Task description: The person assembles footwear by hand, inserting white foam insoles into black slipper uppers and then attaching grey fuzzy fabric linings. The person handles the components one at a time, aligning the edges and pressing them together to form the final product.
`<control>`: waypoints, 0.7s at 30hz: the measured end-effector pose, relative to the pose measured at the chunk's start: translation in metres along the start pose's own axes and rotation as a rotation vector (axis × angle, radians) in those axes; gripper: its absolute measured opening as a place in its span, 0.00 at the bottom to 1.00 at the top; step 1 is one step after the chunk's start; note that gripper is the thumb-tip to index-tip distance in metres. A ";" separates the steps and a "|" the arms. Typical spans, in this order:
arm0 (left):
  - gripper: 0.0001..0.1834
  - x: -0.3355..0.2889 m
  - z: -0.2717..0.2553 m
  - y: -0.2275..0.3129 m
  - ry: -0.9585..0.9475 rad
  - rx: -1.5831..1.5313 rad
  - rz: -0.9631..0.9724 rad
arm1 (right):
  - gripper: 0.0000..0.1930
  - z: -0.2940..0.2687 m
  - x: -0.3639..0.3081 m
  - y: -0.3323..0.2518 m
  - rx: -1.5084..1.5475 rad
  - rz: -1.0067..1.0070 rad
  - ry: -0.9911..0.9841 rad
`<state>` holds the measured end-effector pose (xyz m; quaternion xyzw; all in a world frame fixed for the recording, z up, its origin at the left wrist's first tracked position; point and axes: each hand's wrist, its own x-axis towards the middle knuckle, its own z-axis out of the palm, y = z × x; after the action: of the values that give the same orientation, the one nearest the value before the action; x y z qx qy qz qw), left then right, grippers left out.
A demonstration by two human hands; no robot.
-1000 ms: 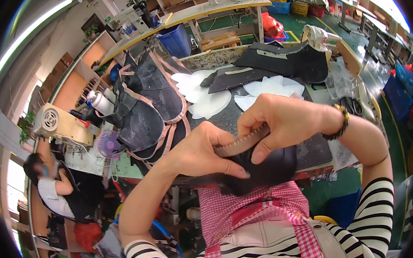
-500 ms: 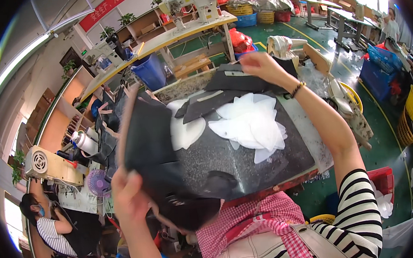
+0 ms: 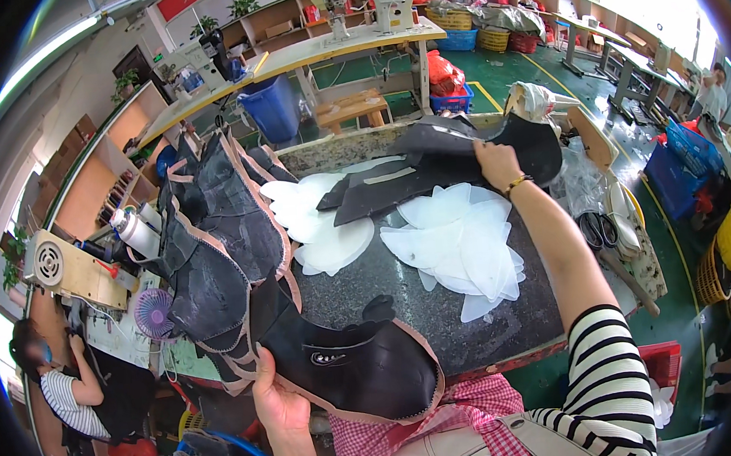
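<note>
My left hand (image 3: 280, 399) pinches the lower edge of a black shoe upper (image 3: 367, 368) with a tan rim, which lies tilted across the table's near edge. Its thumb is on top and the fingers go underneath. At the far right of the table, my right hand (image 3: 498, 166) has its fingers closed on the edge of a black shoe piece (image 3: 533, 144), lifted over other flat black pieces (image 3: 388, 188). Between the hands lie a fanned pile of white translucent leaf-shaped sheets (image 3: 460, 242) and a smaller pile of white sheets (image 3: 332, 239).
Black uppers with tan rims (image 3: 214, 239) are heaped on the left, beside a purple fan (image 3: 154, 314) and a white flask (image 3: 135, 234). Scissors (image 3: 598, 230) lie at the table's right edge. A co-worker (image 3: 62, 376) sits at lower left; a blue bin (image 3: 271, 109) stands beyond the table.
The upper in my left hand has swung from standing up to lying lower and flatter. My right hand has come down and right onto a black piece, whose edge is now raised.
</note>
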<state>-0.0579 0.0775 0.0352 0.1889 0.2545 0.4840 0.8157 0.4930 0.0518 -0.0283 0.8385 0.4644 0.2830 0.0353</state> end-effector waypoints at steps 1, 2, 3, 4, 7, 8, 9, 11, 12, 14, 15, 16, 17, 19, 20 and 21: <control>0.22 0.000 0.000 0.001 -0.001 -0.004 -0.008 | 0.15 -0.008 0.003 0.016 0.056 0.033 0.060; 0.22 -0.001 0.001 0.001 -0.005 -0.007 -0.022 | 0.15 -0.018 0.003 0.035 0.108 0.069 0.118; 0.22 -0.006 0.005 0.003 -0.057 -0.039 -0.041 | 0.16 -0.051 0.002 0.036 0.117 0.062 0.156; 0.22 -0.014 0.010 0.006 -0.089 -0.041 -0.034 | 0.16 -0.093 0.004 0.031 0.134 0.047 0.196; 0.21 -0.038 0.037 0.007 -0.261 -0.088 -0.017 | 0.21 -0.186 -0.028 -0.029 0.135 -0.177 0.188; 0.22 -0.041 0.045 0.004 -0.281 -0.105 -0.030 | 0.23 -0.202 -0.050 -0.053 0.140 -0.257 0.122; 0.22 -0.040 0.052 -0.001 -0.307 -0.120 -0.072 | 0.23 -0.222 -0.078 -0.075 0.218 -0.356 -0.166; 0.22 -0.038 0.064 -0.008 -0.389 -0.227 -0.144 | 0.24 -0.236 -0.110 -0.076 0.557 -0.591 -0.531; 0.23 -0.039 0.072 -0.009 -0.448 -0.269 -0.161 | 0.26 -0.237 -0.116 -0.064 0.833 -0.739 -0.586; 0.23 -0.046 0.084 -0.013 -0.442 -0.183 -0.095 | 0.30 -0.255 -0.098 -0.071 1.798 -0.325 -0.916; 0.23 -0.049 0.089 -0.016 -0.441 -0.143 -0.067 | 0.31 -0.273 -0.099 -0.073 1.941 -0.366 -0.800; 0.23 -0.051 0.094 -0.021 -0.418 -0.093 -0.071 | 0.29 -0.286 -0.095 -0.073 1.850 -0.525 -0.759; 0.23 -0.051 0.099 -0.029 -0.394 -0.044 -0.076 | 0.28 -0.298 -0.091 -0.073 1.763 -0.672 -0.702; 0.22 -0.050 0.099 -0.053 -0.340 0.115 -0.040 | 0.17 -0.336 -0.102 -0.082 1.343 -0.667 -0.795; 0.22 -0.043 0.092 -0.065 -0.316 0.226 -0.002 | 0.16 -0.341 -0.106 -0.084 1.376 -0.553 -0.761; 0.22 -0.018 0.062 -0.078 -0.421 0.415 0.030 | 0.15 -0.349 -0.112 -0.084 1.407 -0.428 -0.719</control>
<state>0.0260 0.0225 0.0459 0.4518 0.1703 0.3839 0.7871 0.2067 -0.0614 0.1875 0.5971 0.6436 -0.3736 -0.2994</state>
